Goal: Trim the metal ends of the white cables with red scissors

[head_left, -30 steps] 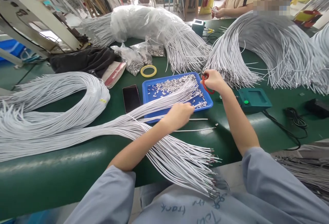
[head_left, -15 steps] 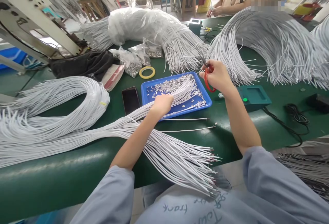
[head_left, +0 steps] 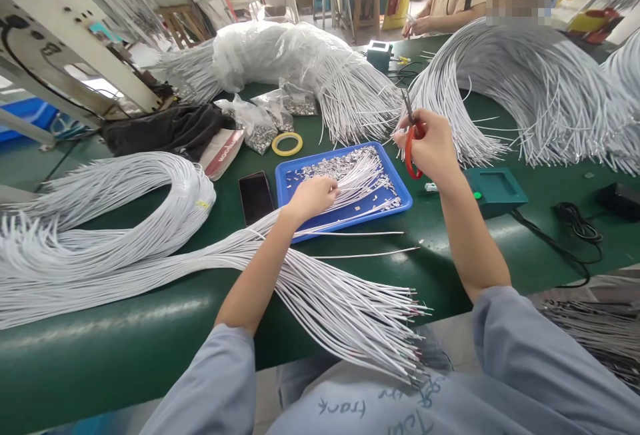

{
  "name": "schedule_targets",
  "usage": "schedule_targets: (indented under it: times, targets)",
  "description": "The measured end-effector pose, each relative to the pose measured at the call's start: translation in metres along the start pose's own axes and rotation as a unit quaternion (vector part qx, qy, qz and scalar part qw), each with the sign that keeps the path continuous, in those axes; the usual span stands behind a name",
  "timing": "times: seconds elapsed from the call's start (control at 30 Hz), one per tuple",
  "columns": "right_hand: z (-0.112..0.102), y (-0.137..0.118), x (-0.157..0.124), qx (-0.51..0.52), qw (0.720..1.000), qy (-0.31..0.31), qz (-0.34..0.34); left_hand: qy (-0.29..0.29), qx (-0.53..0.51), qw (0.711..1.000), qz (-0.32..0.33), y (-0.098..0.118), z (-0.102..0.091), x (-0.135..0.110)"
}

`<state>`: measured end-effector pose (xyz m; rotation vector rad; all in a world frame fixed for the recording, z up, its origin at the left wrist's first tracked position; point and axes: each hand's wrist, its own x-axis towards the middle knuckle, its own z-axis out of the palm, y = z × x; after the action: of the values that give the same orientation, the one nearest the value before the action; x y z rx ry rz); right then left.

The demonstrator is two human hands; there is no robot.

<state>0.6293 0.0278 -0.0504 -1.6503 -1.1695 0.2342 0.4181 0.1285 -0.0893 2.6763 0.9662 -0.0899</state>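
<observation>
My right hand [head_left: 434,147] is closed round a pair of red-handled scissors [head_left: 411,155], their dark blades pointing up, above the tray's right corner. My left hand [head_left: 314,198] is closed at the near left side of the blue tray [head_left: 345,223], its curled fingers on thin white cables [head_left: 356,180] that fan into the tray; exactly how many it grips is hidden. Small metal connectors [head_left: 333,165] lie scattered in the tray. More white cables [head_left: 345,295] from the same bundle spread towards me, with stripped or coloured ends.
A phone [head_left: 255,198] and a yellow tape roll [head_left: 287,144] lie left of the tray, near bags of metal parts [head_left: 261,135]. A coiled cable bundle [head_left: 185,202] is at left; larger ones stand behind. A green device [head_left: 495,190] sits right. Another person [head_left: 450,5] sits opposite.
The scissors have turned more upright, and my right hand has shifted slightly right. My left hand has turned a little at the cables, its fingertips now showing more.
</observation>
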Motion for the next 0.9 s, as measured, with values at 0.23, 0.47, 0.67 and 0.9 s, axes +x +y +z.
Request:
schedule_targets:
  times: [0.23,0.47,0.67,0.9]
  targets:
    - [0.001,0.001,0.0,0.016,0.999,0.026,-0.017,0.103,-0.069,0.992,-0.032,0.001,0.007,0.003]
    - [0.002,0.001,-0.001,0.007,0.999,0.036,-0.022,0.135,-0.159,0.978,-0.01,0.011,0.008,0.004]
    - [0.007,-0.003,-0.003,0.076,0.996,0.044,-0.023,0.163,-0.435,0.878,0.117,0.032,0.0,-0.016]
    - [0.014,-0.035,-0.033,0.261,0.958,-0.105,-0.047,0.216,-0.52,0.795,0.225,0.048,-0.014,-0.049]
